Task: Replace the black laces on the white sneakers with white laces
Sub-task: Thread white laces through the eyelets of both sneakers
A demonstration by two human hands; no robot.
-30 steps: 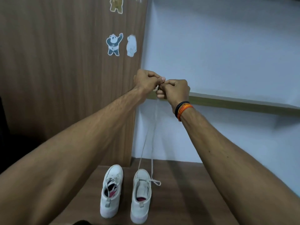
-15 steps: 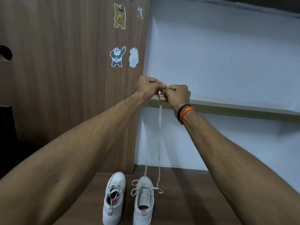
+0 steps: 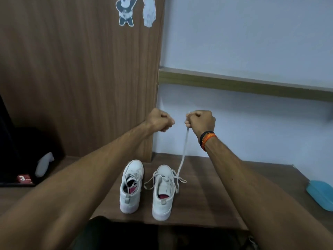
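Two white sneakers stand side by side on the wooden table (image 3: 212, 199), toes pointing away from me. The left sneaker (image 3: 133, 167) has white laces lying loose over its opening. The right sneaker (image 3: 164, 171) carries a white lace (image 3: 183, 154) that rises taut from its right side up to my right hand (image 3: 201, 121), which is closed around its end. A loose loop of the same lace lies between the shoes. My left hand (image 3: 160, 120) is a closed fist beside the right one, a short gap apart, with no lace visible in it.
A brown wooden panel (image 3: 81, 69) with bear stickers rises at the left, and a wall shelf (image 3: 243, 83) runs behind the hands. A blue container (image 3: 322, 195) sits at the table's right edge. A red box (image 3: 23, 178) and a white cloth-like object (image 3: 44, 164) lie far left.
My hands were pressed together high up, pinching the lace. They have dropped lower and separated; only my right hand still holds the lace. The view has tilted downward.
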